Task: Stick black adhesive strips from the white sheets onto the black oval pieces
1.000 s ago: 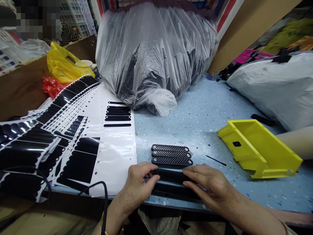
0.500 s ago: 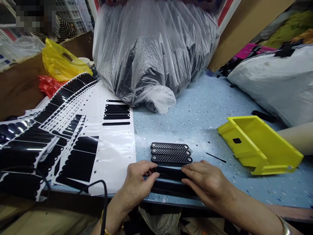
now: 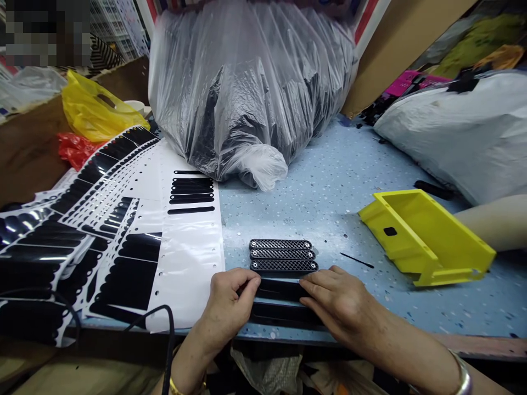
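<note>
My left hand and my right hand both pinch the ends of a long black plastic strip lying near the table's front edge. A second black strip lies just below it, partly under my fingers. Directly beyond them three black grille-patterned strips lie side by side in a neat row. White backing sheets with black stickers are spread out to the left of my left hand.
A big clear plastic bag of black parts fills the back of the blue table. A yellow plastic tray stands at the right, a white sack behind it. A black cable hangs at the front edge.
My fingers have slid slightly along the black strip and pressed it flat on the table. The view has drifted a little to the right.
</note>
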A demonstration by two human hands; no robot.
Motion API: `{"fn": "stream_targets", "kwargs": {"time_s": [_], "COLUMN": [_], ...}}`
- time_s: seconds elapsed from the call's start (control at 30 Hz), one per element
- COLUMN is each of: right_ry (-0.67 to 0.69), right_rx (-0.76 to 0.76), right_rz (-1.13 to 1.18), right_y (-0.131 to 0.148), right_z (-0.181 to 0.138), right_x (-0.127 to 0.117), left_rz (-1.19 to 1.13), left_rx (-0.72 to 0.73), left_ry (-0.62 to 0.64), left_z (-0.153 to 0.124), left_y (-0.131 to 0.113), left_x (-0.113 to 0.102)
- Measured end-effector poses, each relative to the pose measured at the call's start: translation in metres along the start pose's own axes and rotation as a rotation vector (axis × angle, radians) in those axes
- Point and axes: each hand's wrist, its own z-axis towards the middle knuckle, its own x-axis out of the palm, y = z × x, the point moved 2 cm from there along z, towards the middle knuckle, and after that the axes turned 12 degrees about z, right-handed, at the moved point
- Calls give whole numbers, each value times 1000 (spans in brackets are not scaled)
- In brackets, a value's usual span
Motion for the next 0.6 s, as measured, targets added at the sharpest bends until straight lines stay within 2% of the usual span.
{"fn": "stream_targets", "kwargs": {"time_s": [0.13,0.4,0.6], "right_ry": [3,2,-75], "right_rx": [-4,105,101], "right_rz": [39,190,264], "right_y": [-3,-7,-9], "right_z": [-1,-3,-11], "right_x": [1,-3,2], "left_rz": [36,-26,-15], "left_rx": [-58,-37,-45], "left_ry": [-25,-79,-81], "left_z": [-1,-3,-2], "left_y": [2,5,6], "left_x": [5,8,8]}}
